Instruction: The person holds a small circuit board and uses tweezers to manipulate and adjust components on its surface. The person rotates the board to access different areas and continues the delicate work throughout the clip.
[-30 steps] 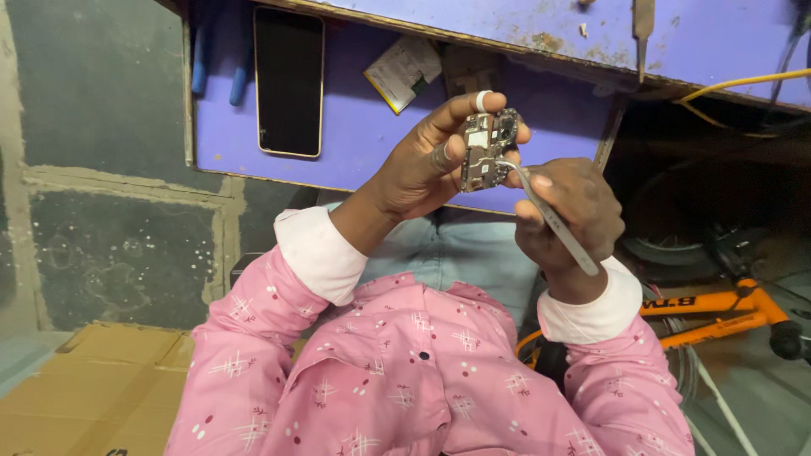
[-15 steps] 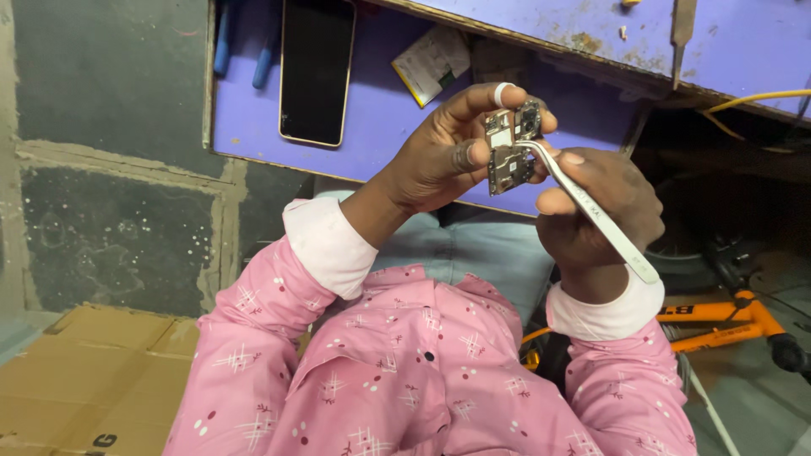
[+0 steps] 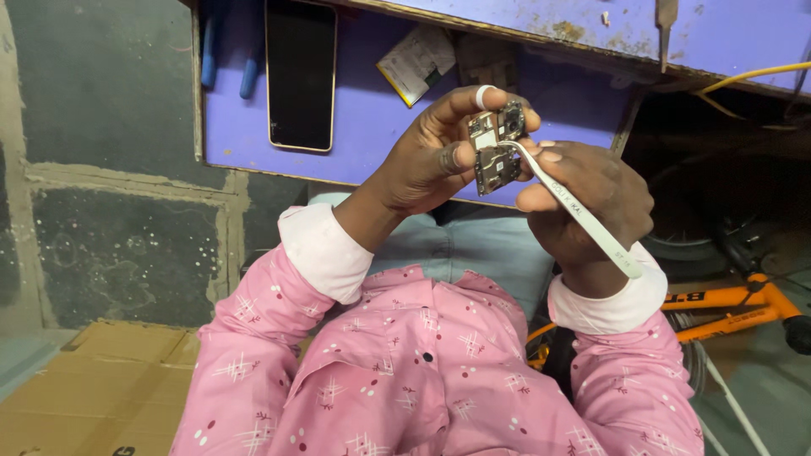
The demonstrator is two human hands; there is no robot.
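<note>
My left hand (image 3: 427, 160) holds a small phone circuit board (image 3: 496, 145) upright between thumb and fingers, in front of the purple bench. A white ring sits on its index finger. My right hand (image 3: 587, 198) grips white metal tweezers (image 3: 574, 211); their tip touches the middle of the board. Both arms wear pink patterned sleeves with white cuffs.
A black smartphone (image 3: 301, 74) lies on the purple bench surface (image 3: 372, 118) beside a flat battery (image 3: 416, 63) and blue tools (image 3: 228, 51). A yellow cable (image 3: 743, 80) runs at the right. An orange bicycle frame (image 3: 726, 308) stands at the lower right. Cardboard (image 3: 101, 393) lies at the lower left.
The tweezers have swung from pointing down-right to bearing on the board, tip at its middle. Both hands stay together, shifted slightly right in view.
</note>
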